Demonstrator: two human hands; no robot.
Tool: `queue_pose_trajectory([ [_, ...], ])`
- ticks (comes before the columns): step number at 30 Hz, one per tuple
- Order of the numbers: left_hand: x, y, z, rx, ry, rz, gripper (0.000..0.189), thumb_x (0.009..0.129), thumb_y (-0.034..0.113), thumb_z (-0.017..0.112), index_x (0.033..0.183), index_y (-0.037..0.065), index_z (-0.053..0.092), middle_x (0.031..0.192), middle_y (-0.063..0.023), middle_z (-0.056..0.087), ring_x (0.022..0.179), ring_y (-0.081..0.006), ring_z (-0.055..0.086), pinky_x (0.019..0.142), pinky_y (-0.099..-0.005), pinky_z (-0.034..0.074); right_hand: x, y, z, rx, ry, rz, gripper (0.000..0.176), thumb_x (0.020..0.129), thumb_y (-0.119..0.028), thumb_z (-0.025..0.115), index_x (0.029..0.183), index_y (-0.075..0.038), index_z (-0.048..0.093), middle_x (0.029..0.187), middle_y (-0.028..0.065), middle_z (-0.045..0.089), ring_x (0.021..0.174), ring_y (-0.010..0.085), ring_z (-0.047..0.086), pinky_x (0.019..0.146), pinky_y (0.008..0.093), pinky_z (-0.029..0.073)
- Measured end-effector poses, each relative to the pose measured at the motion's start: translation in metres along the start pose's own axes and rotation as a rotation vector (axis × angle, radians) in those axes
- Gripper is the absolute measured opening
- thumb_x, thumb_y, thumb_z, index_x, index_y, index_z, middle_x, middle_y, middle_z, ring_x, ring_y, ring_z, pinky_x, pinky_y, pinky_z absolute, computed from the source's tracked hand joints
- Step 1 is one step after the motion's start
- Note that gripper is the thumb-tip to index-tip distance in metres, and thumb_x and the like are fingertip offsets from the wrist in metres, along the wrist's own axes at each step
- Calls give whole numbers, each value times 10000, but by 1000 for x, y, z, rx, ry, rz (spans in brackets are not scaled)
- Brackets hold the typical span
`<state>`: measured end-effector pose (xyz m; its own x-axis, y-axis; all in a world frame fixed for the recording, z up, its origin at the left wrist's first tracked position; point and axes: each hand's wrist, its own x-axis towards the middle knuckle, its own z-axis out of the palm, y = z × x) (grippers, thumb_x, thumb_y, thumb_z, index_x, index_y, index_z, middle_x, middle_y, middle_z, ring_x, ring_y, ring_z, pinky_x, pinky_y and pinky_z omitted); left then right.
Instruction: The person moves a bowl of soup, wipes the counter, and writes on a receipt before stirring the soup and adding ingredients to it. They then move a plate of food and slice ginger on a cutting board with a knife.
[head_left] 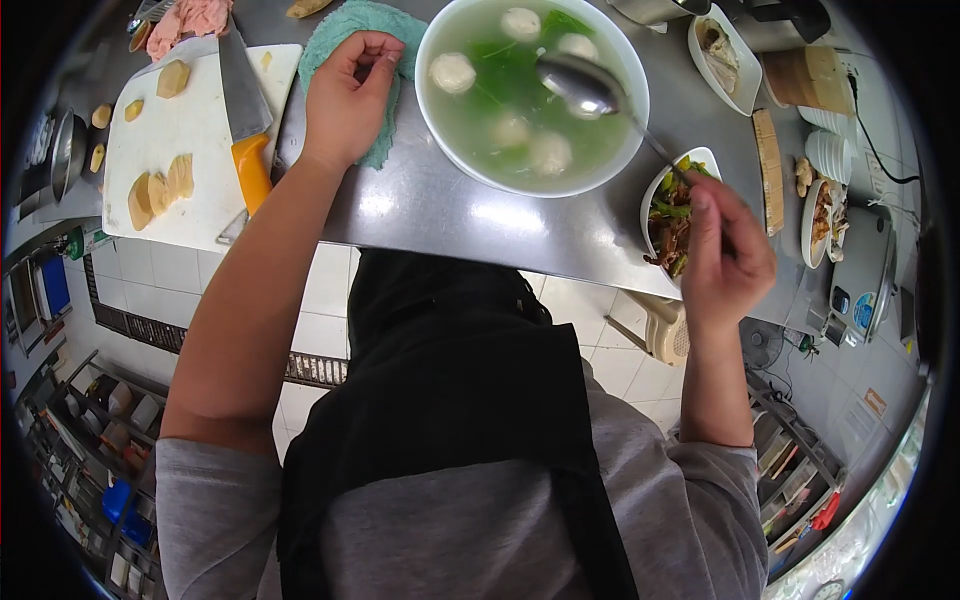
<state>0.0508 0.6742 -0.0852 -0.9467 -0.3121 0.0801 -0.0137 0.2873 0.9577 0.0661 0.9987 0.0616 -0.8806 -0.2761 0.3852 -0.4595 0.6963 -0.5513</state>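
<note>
My right hand [728, 245] grips the thin handle of a metal spoon [590, 88], whose bowl is over the soup at the right of the large white bowl [535, 185]. Pale round balls [452, 73] and green leaves [500, 60] sit in the cloudy broth. Below the spoon handle, close by my right hand, a small white dish [655, 205] holds green and brown cooked food. My left hand [350, 95] rests on a crumpled teal cloth [335, 35] left of the bowl, its fingers curled into a loose fist.
A white cutting board [195, 110] at left carries cut pale root pieces [150, 195] and a cleaver with an orange handle [252, 165]. At right stand another white dish [722, 60], a brown container [815, 80] and stacked white bowls [828, 150]. The steel counter's edge [450, 258] runs before me.
</note>
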Motion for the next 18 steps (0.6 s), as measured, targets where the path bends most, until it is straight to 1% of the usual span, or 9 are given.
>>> queue_pose_trajectory([
  [2, 0, -1, 1, -11, 0, 5, 108, 974, 62, 555, 1053, 27, 620, 989, -10, 664, 888, -77, 594, 826, -228, 475, 11, 8, -1, -9, 63, 14, 89, 860, -38, 710, 945, -16, 725, 753, 50, 683, 593, 98, 583, 582, 218, 467],
  [4, 1, -4, 2, -74, 30, 14, 108, 933, 72, 594, 1017, 34, 650, 927, -5, 680, 841, -93, 598, 792, -231, 481, 26, 18, 4, -182, 114, -76, 100, 884, -67, 694, 976, -38, 724, 729, 42, 657, 584, 93, 554, 579, 221, 452],
  [8, 1, 0, 2, -64, 35, -6, 105, 935, 70, 592, 1015, 34, 649, 924, -3, 680, 830, -88, 596, 784, -229, 481, 47, 37, 28, -249, 122, -155, 96, 897, -128, 681, 971, -85, 723, 794, 77, 699, 619, 184, 632, 607, 274, 499],
  [9, 1, 0, 2, -70, 35, -12, 104, 936, 69, 591, 1014, 33, 649, 923, -4, 680, 826, -87, 595, 782, -228, 480, 50, 32, 32, -237, 79, -112, 105, 894, -153, 681, 961, -84, 724, 806, 99, 703, 633, 223, 650, 617, 296, 513],
  [10, 1, 0, 2, -75, 34, -19, 103, 936, 68, 590, 1014, 33, 649, 921, -5, 680, 823, -85, 594, 780, -227, 480, 51, 30, 37, -235, 82, -114, 105, 894, -153, 681, 961, -84, 724, 806, 99, 703, 633, 223, 650, 617, 296, 513],
  [12, 0, 0, 1, -73, 34, -21, 103, 936, 68, 591, 1014, 34, 649, 922, -6, 680, 825, -86, 595, 779, -228, 480, 49, 31, 48, -101, -38, 16, 124, 889, -166, 690, 958, -70, 726, 780, 115, 694, 615, 220, 645, 608, 294, 512],
  [14, 1, 0, 2, -74, 34, -25, 103, 936, 68, 591, 1015, 35, 650, 923, -6, 680, 827, -87, 595, 779, -228, 481, 46, 27, 52, -64, -69, 56, 145, 893, -176, 689, 962, -53, 727, 754, 120, 689, 592, 194, 637, 588, 289, 503],
  [16, 0, 0, 2, -101, 40, -20, 104, 935, 69, 592, 1015, 36, 649, 928, -9, 681, 832, -89, 598, 779, -231, 482, 41, 20, 51, 38, -204, 226, 174, 902, -181, 681, 982, -32, 723, 763, 119, 697, 627, 138, 627, 618, 264, 493],
  [18, 0, 1, 2, -87, 38, -17, 105, 935, 69, 591, 1015, 36, 649, 931, -10, 681, 834, -91, 599, 780, -232, 482, 39, 19, 47, 98, -254, 276, 188, 905, -180, 677, 990, -17, 722, 770, 103, 702, 653, 117, 618, 636, 250, 485],
])
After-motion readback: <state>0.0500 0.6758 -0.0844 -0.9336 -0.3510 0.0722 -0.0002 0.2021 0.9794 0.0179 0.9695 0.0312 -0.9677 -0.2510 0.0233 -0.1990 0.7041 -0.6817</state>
